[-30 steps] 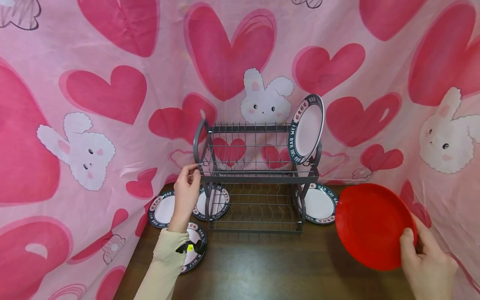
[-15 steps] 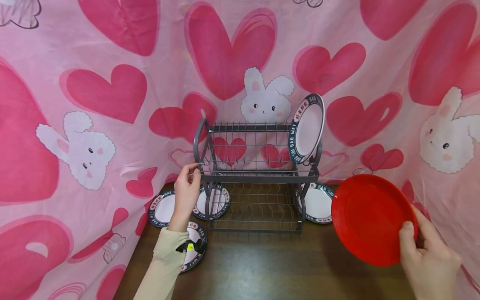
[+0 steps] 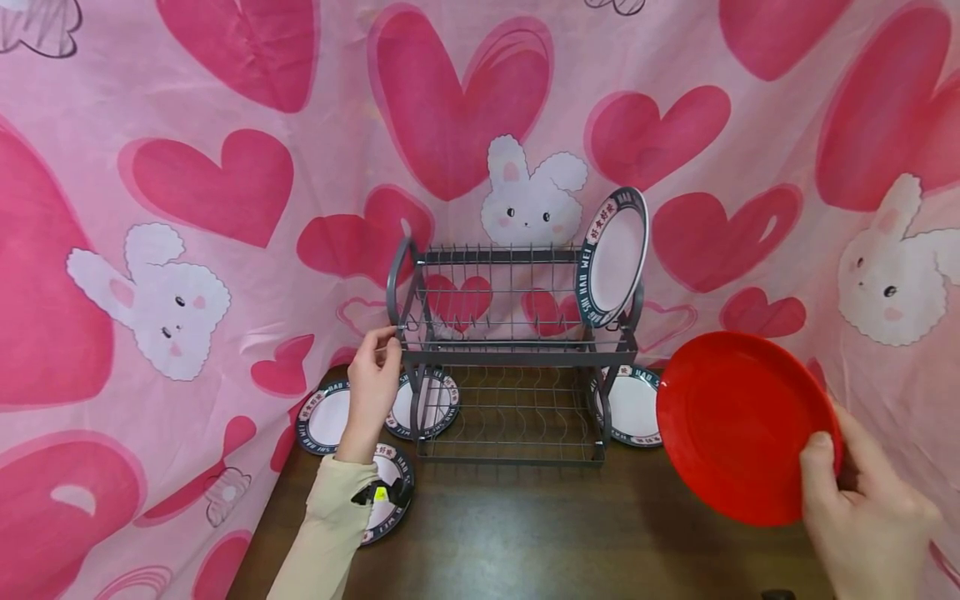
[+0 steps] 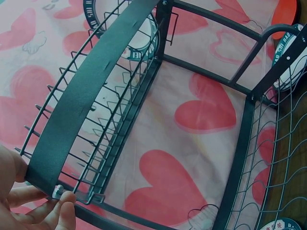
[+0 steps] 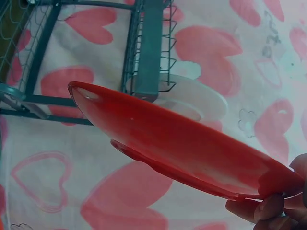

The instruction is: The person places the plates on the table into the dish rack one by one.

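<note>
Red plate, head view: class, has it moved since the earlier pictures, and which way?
Yes, upward in the image: judged against the two-tier dish rack, the red plate now sits higher.

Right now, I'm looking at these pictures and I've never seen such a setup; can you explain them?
There's no machine here, just a person working bare-handed. The wide picture comes from a camera on the head; the two close-ups come from one on each wrist. The right hand holds a red plate by its edge. The left hand grips a corner of a dark two-tier rack. One dark-rimmed plate stands tilted in its top tier; four more plates lie on the brown table.
</note>
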{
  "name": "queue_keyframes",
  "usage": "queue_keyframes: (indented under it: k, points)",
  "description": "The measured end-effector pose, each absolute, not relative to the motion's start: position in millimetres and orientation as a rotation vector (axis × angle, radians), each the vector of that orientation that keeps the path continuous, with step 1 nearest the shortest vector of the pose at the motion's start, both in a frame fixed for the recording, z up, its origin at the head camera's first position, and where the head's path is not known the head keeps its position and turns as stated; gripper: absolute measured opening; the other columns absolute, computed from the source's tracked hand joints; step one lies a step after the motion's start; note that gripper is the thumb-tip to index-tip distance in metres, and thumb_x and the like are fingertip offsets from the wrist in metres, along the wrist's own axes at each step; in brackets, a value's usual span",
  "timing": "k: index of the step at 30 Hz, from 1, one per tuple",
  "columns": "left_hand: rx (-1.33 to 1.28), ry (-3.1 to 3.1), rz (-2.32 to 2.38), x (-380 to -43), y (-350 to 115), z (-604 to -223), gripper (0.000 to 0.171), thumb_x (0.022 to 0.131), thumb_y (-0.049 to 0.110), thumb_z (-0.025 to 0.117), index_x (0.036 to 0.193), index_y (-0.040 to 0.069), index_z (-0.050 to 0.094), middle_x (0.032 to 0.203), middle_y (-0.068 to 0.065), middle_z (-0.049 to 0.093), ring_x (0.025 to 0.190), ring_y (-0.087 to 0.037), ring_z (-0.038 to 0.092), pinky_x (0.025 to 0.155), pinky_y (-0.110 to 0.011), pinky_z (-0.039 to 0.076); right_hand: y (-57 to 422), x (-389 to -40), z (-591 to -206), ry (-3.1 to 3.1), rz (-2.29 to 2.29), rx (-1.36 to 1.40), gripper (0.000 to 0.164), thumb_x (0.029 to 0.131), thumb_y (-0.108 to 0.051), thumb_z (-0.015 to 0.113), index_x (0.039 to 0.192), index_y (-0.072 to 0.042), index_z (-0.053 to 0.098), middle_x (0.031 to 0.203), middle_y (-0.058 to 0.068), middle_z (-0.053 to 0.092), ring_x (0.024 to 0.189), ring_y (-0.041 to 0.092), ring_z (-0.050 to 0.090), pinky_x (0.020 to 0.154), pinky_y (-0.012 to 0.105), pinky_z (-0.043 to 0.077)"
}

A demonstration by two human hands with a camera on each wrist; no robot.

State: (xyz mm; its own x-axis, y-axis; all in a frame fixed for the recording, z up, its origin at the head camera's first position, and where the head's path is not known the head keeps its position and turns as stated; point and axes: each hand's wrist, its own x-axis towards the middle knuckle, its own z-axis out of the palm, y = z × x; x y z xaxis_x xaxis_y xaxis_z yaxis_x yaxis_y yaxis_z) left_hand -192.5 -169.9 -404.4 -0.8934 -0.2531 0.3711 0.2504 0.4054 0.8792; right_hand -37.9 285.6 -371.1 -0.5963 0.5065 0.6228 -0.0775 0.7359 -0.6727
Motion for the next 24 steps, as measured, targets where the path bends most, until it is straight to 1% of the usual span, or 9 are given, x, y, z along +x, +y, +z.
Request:
queue_keyframes:
  k: [2,3,5,7,9,12,16,20,24]
  points:
    - [0.005,-2.216,-1.498,-192,-170,-404,0.031,0.108,0.017,0.053,0.134,0.003,0.063,0.122,-0.019,0.068,0.102,-0.034,0.07,0.088,-0.055,0.059,284,-37,-368,-2.042,0.851,-0.297,0.041,0.1,-0.017,0.063,0.14,-0.025,0.067,0.116,-0.044,0.056,0.084,-0.033,0.046,0.075,-0.003,0.035]
    - [0.006,-2.216,-1.498,-192,-170,-404,0.031,0.108,0.017,0.053,0.134,0.003,0.063,0.122,-0.019,0.068,0.102,-0.034,0.07,0.088,-0.055,0.059,283,-37,-366,-2.039,0.858,-0.3,0.041,0.1,-0.017,0.063,0.14,-0.027,0.068,0.115,-0.046,0.054,0.084,-0.033,0.047,0.075,-0.003,0.035]
    - [0.008,-2.216,-1.499,-192,-170,-404,0.031,0.108,0.017,0.053,0.134,0.003,0.063,0.122,-0.019,0.069,0.102,-0.034,0.07,0.087,-0.055,0.059,280,-35,-362,-2.037,0.867,-0.323,0.041,0.1,-0.017,0.063,0.139,-0.029,0.068,0.121,-0.034,0.063,0.084,-0.031,0.047,0.075,-0.003,0.035]
    - [0.009,-2.215,-1.503,-193,-170,-404,0.031,0.108,0.017,0.053,0.134,0.003,0.063,0.122,-0.019,0.069,0.102,-0.034,0.07,0.087,-0.055,0.059,276,-33,-358,-2.057,0.869,-0.378,0.042,0.101,-0.019,0.063,0.141,-0.033,0.066,0.129,-0.013,0.07,0.083,-0.031,0.046,0.074,-0.003,0.034]
    - [0.009,-2.215,-1.506,-193,-170,-405,0.031,0.108,0.018,0.053,0.134,0.003,0.063,0.123,-0.019,0.068,0.102,-0.034,0.07,0.088,-0.055,0.059,273,-31,-353,-2.084,0.871,-0.434,0.043,0.102,-0.022,0.062,0.143,-0.036,0.063,0.135,0.007,0.069,0.083,-0.031,0.044,0.074,-0.003,0.034]
    - [0.007,-2.215,-1.508,-192,-171,-405,0.031,0.108,0.017,0.053,0.134,0.002,0.063,0.123,-0.019,0.068,0.103,-0.035,0.07,0.088,-0.056,0.059,270,-28,-348,-2.11,0.872,-0.495,0.043,0.104,-0.026,0.06,0.145,-0.037,0.061,0.136,0.014,0.068,0.083,-0.029,0.044,0.073,-0.003,0.033]
    - [0.006,-2.216,-1.504,-192,-171,-405,0.031,0.108,0.017,0.053,0.134,0.002,0.063,0.123,-0.02,0.069,0.104,-0.035,0.07,0.088,-0.056,0.059,267,-26,-341,-2.081,0.894,-0.449,0.042,0.103,-0.022,0.061,0.143,-0.034,0.063,0.134,0.01,0.069,0.083,-0.028,0.047,0.072,-0.003,0.035]
    - [0.006,-2.217,-1.5,-192,-171,-405,0.031,0.108,0.017,0.053,0.134,0.002,0.063,0.122,-0.02,0.068,0.104,-0.035,0.07,0.088,-0.056,0.059,264,-25,-333,-2.034,0.911,-0.349,0.044,0.101,-0.015,0.062,0.141,-0.033,0.065,0.132,-0.003,0.07,0.083,-0.029,0.05,0.071,-0.002,0.038]
    - [0.005,-2.219,-1.496,-192,-170,-404,0.032,0.108,0.016,0.053,0.135,0.001,0.062,0.122,-0.02,0.068,0.104,-0.035,0.07,0.088,-0.056,0.059,259,-23,-324,-2.048,0.933,-0.378,0.044,0.102,-0.016,0.06,0.142,-0.035,0.063,0.134,-0.003,0.069,0.082,-0.028,0.05,0.067,-0.002,0.039]
